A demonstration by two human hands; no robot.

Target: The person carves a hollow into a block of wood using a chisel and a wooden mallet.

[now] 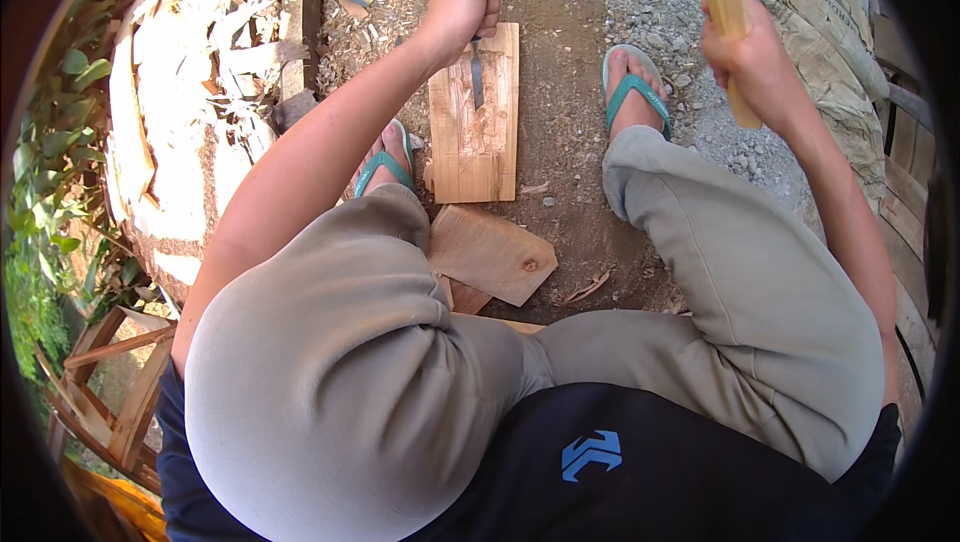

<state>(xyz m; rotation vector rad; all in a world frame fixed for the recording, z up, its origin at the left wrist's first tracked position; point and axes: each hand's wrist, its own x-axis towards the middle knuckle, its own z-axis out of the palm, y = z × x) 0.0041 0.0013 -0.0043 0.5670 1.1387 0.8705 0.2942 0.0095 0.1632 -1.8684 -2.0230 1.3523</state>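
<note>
The person is sitting low over bare ground and carving a small wooden board (476, 117), which is lying flat on the dirt between the two sandalled feet, at about twelve o'clock from the knees. The left hand (462, 4) is wrapping tightly around the blue handle of a chisel (476, 67), standing it nearly upright with its blade tip resting on the board's roughened upper half. The right hand (752, 57) is gripping a pale wooden mallet (728, 12), raised at about two o'clock, well apart from the chisel. The step in hand looks like gouging the board's face, and the next move would probably call for a square blow onto the chisel's top while the left wrist is holding the blade steady. A second board piece (492, 254) is lying at six o'clock from the first, just beside it.
</note>
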